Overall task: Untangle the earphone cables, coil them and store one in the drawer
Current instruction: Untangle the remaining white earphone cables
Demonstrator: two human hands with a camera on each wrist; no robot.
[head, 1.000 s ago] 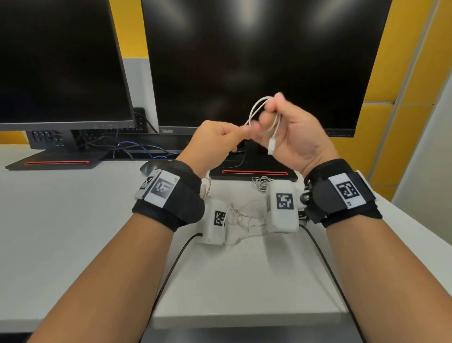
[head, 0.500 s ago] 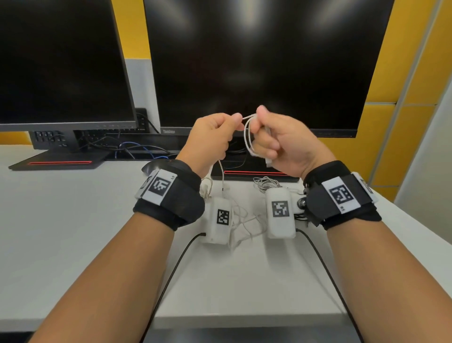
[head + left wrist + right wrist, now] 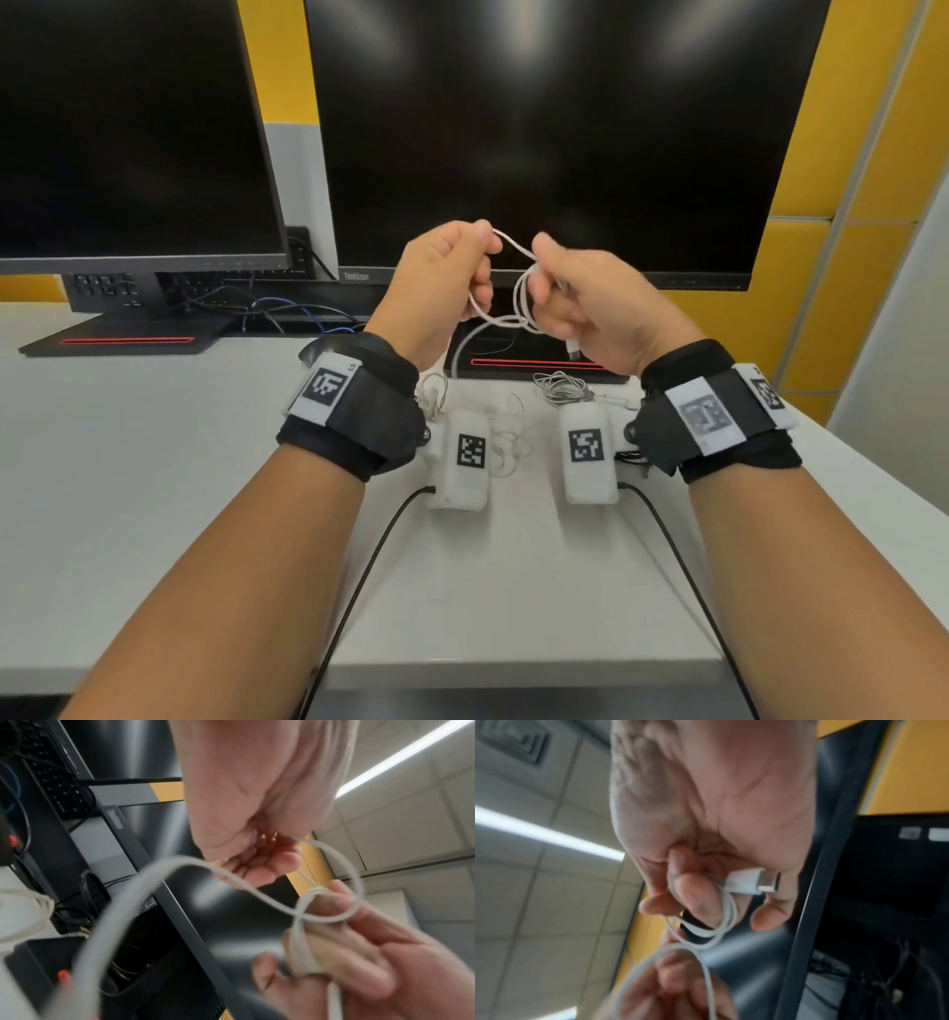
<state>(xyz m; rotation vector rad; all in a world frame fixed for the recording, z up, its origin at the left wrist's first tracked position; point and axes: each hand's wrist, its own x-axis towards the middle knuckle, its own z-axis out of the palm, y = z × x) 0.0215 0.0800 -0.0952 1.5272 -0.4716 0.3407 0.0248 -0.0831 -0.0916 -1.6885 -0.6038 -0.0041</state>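
Observation:
Both hands are raised in front of the middle monitor with a white cable (image 3: 513,300) between them. My left hand (image 3: 447,288) pinches the free run of the cable (image 3: 180,864) near its top. My right hand (image 3: 580,303) has the cable coiled around its fingers (image 3: 721,923), and the white plug (image 3: 749,882) sticks out by the palm. Below on the desk lie a pale earphone tangle (image 3: 506,437) between the wrist units and a grey coiled earphone (image 3: 562,388) by the monitor foot. No drawer is in view.
Two dark monitors (image 3: 539,128) stand at the back of the white desk (image 3: 154,462), with black and blue cables (image 3: 287,313) behind them. Black leads (image 3: 369,560) run from my wrist units toward the desk's front edge. A yellow wall panel (image 3: 847,257) is on the right.
My hands have moved slightly apart and the left hand has drawn out a loop of cable. The right hand has turned, and the coil around its fingers now hangs lower.

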